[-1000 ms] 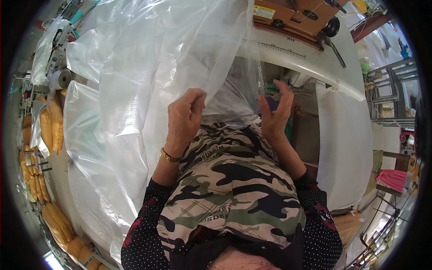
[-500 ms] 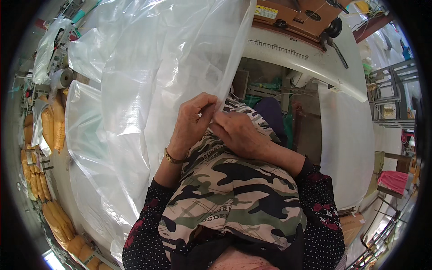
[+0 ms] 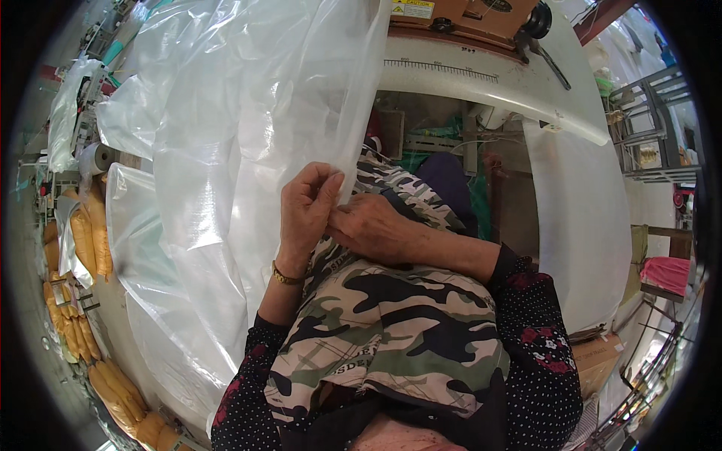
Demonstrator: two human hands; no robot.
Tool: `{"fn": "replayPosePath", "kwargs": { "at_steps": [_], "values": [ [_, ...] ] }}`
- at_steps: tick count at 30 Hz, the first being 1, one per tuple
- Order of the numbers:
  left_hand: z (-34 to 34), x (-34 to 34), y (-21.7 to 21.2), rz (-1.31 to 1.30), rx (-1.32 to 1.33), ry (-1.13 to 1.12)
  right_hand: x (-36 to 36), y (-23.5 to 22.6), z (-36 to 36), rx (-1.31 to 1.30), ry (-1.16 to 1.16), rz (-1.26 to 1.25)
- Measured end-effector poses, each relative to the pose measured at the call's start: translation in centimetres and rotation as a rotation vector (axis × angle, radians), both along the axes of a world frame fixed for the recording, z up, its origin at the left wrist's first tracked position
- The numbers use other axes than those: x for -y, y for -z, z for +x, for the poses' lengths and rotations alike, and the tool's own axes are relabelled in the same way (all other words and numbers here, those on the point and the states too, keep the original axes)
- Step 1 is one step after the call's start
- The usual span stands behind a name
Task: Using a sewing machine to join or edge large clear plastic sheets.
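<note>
Far left, orange bags (image 3: pixel 116 391) lie apart from the plastic sheet (image 3: pixel 203 173), which spreads left of centre from the top of view down past your left arm. Your left hand (image 3: pixel 304 207) pinches the sheet's right edge between thumb and forefinger; a loose pinch could let the slick plastic slip, its hanging weight being the likely cause. Your right hand (image 3: pixel 376 225) sits just beside it, fingers curled; whether they grip plastic cannot be told, their tips being hidden. Slack folds could crease the edge if pulled unevenly. Right, the table (image 3: pixel 583 109) carries a brown machine (image 3: pixel 459 16); the sheet could snag there if drawn carelessly.
</note>
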State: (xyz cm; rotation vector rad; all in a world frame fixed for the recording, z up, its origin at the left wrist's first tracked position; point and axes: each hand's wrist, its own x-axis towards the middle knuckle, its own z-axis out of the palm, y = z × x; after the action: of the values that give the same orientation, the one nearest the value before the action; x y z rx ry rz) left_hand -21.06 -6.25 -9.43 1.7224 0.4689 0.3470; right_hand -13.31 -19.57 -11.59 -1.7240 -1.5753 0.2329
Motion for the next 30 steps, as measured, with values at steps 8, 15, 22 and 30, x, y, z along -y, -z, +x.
{"fn": "replayPosePath", "kwargs": {
  "at_steps": [8, 15, 22, 30],
  "values": [
    [-1.3, -0.6, -5.4, 0.614, 0.122, -0.235, -6.0, 2.3, 5.0, -0.721, 0.743, 0.512],
    [-1.6, -0.6, -12.0, 0.890, 0.095, 0.084, -18.8, -2.7, 2.3, -1.008, -0.289, 0.344],
    [-0.1, -1.2, -1.4, 1.003, 0.060, 0.175, -17.7, 6.8, 4.3, -1.683, -0.261, 0.270],
    [0.5, 0.8, 3.7, 0.605, 0.141, -0.134, -3.9, 3.1, 14.8, -0.190, 0.213, -0.082]
  ]
}}
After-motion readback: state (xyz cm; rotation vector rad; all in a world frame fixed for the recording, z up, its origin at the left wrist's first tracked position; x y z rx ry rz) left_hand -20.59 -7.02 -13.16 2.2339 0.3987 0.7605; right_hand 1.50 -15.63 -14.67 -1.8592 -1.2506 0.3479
